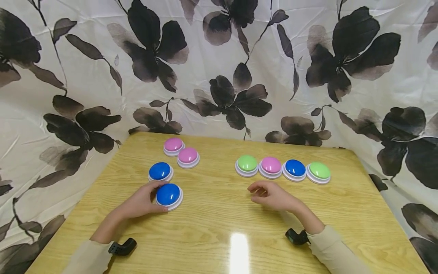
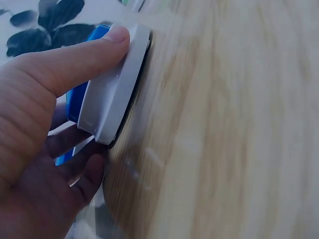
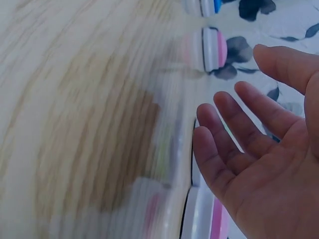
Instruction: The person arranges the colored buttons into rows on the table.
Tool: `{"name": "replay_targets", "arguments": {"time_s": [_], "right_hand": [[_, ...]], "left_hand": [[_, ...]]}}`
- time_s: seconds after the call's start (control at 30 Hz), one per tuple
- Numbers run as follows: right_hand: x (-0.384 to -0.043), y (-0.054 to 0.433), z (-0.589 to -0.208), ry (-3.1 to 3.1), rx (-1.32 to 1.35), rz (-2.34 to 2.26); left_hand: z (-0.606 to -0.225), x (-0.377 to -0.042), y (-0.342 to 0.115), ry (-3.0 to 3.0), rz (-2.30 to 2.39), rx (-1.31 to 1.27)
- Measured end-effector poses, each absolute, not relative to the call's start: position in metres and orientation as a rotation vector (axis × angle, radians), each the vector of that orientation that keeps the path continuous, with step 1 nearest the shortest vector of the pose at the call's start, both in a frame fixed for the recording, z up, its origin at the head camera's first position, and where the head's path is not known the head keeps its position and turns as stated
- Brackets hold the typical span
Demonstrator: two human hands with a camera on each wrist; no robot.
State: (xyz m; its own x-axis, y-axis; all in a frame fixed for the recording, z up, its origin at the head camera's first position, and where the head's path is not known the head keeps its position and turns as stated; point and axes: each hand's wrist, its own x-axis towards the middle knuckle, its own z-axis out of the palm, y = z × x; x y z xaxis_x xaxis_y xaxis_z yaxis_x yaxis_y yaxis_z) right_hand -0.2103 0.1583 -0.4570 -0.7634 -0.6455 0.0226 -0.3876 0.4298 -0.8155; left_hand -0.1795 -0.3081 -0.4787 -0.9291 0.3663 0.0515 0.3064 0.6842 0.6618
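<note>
My left hand [image 1: 143, 198] grips the nearer blue push button [image 1: 168, 194] by its round white base. In the left wrist view the thumb [image 2: 118, 36] presses the base's rim, with the other fingers round the far side. Just behind it sits a second blue push button [image 1: 159, 171]. My right hand [image 1: 272, 195] is over the table with fingers loosely bent and nothing in them. Nearest to it, on the far side, are a green push button [image 1: 247, 163] and a pink push button [image 1: 271, 165]; the right wrist view shows the palm [image 3: 269, 184].
Two pink push buttons [image 1: 173, 144] stand at the back left. The right-hand row continues with a blue push button [image 1: 295, 168] and another green one [image 1: 319, 170]. Behind the wooden table [image 1: 219, 220] hangs a flowered cloth [image 1: 191, 76].
</note>
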Motion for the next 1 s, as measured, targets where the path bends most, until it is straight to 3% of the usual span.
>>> {"name": "replay_targets", "arguments": {"time_s": [1.0], "right_hand": [[-0.227, 0.064, -0.459, 2.371, -0.982, -1.240]], "left_hand": [[-0.474, -0.207, -0.260, 2.747, 1.022, 0.727]]}}
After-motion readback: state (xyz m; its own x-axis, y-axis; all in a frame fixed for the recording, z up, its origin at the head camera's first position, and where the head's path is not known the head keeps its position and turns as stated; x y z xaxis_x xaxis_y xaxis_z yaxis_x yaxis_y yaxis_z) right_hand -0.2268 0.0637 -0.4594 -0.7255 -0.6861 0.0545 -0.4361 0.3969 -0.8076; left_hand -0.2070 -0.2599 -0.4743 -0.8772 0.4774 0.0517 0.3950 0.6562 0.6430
